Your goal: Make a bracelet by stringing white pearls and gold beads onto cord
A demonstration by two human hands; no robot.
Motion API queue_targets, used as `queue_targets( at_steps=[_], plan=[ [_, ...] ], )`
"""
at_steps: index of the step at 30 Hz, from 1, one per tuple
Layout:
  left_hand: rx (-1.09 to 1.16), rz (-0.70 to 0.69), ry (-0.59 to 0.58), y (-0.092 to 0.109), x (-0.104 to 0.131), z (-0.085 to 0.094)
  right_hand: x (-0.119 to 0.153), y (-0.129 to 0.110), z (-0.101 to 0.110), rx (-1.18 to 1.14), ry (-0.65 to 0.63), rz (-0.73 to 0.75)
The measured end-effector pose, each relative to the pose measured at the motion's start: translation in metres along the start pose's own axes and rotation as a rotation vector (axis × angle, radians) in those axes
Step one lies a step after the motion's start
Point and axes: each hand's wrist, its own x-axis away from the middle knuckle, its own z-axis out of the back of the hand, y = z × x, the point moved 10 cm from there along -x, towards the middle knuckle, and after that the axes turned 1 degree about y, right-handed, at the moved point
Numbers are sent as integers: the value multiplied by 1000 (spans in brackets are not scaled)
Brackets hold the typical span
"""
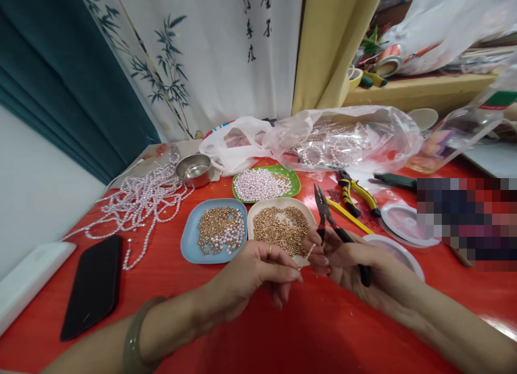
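My left hand (258, 266) pinches one end of a short strand of small gold beads (310, 252), just in front of the cream plate (253, 215). Black-handled needle-nose pliers (322, 204) rest in my right hand (343, 255), jaws pointing up and away. The fingertips of that hand are at the strand's other end. Gold beads fill the cream plate. On the blue plate (189, 239) lie gold pieces and pearly beads mixed. A green plate (295, 183) behind holds mostly pale pearl beads.
At the left are strings of white pearls (155, 193), a metal bowl (194, 169), a black phone (92, 285) and a white box (32, 277). Plastic bags (347, 140) lie behind the plates. Yellow-black pliers (357, 196), a yellow stick (349, 215) and plastic lids (399, 255) are at the right.
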Motion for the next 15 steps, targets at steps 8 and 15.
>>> queue_targets(
  at_steps=[8, 15],
  plan=[
    [13, -15, 31, 3, 1, 2, 3, -14, 11, 279, 88, 79],
    [104, -110, 49, 12, 1, 7, 16, -44, 24, 654, 227, 250]
  ],
)
